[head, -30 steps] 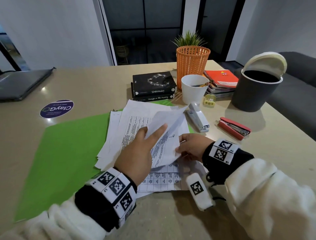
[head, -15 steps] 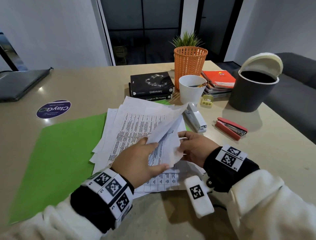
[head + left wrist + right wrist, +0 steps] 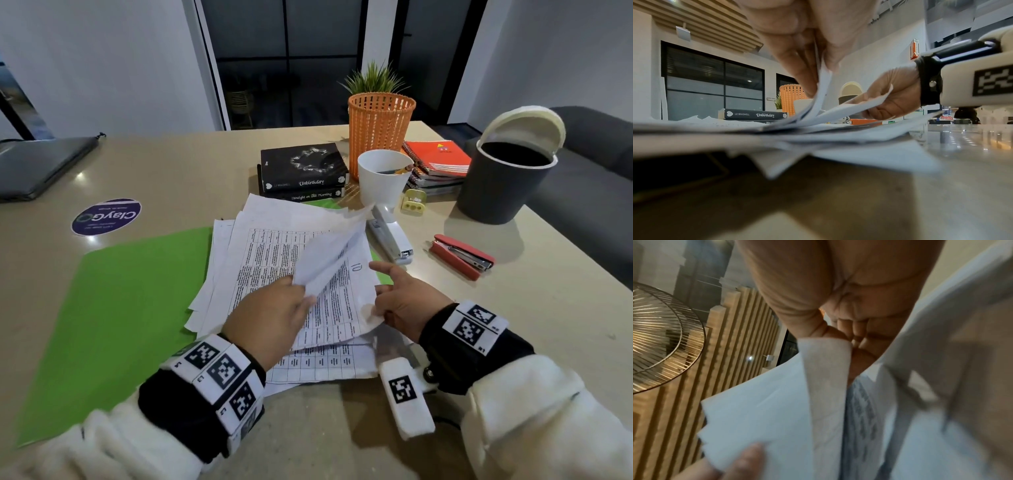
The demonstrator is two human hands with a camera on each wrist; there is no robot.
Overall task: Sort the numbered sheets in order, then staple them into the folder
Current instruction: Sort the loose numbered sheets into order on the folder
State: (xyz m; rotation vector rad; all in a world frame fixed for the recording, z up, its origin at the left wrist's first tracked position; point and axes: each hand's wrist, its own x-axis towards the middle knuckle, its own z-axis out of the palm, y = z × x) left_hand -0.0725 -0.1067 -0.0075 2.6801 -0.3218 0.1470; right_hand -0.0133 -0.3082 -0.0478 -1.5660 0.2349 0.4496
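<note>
Looking down from the head camera, a handwritten "10" shows on the printed white sheet [image 3: 342,298] atop the loose pile lying on the open green paper folder [image 3: 113,325] on the beige surface [image 3: 171,171], the black books [image 3: 301,168] behind reading "Unbirthday", while the left hand [image 3: 270,322] pinches a lifted white page [image 3: 329,253] and the right hand [image 3: 407,301] holds the sheet's edge, forefinger straight. From the left wrist, a spine reads "LIZ BRASWELL", and fingers [image 3: 797,69] pinch the raised page. From the right wrist, blurred curled fingers [image 3: 859,331] grip paper.
</note>
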